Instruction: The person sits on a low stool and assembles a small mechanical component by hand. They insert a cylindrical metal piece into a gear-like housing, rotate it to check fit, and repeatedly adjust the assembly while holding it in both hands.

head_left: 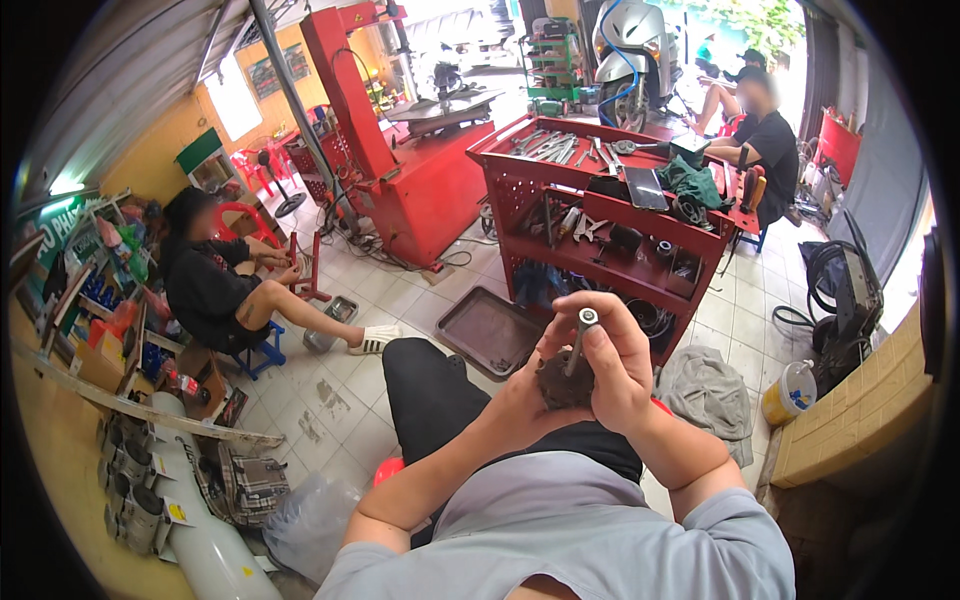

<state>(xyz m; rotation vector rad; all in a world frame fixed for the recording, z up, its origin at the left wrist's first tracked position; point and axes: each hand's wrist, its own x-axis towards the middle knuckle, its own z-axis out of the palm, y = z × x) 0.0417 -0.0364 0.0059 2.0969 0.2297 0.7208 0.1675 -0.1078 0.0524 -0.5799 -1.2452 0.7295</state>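
Above my lap, my left hand is closed around a dark, greasy metal part. My right hand grips a slim silver wrench between thumb and fingers. The wrench has a round socket-like end that points up toward me. Its lower end meets the dark part or lies just in front of it; I cannot tell which. Both hands are close together, and my palms hide much of the dark part.
A red tool cart with wrenches stands ahead. A shallow metal tray lies on the tiled floor. One person sits on a blue stool at left, another beyond the cart. A grey cloth and a clear bucket are at right.
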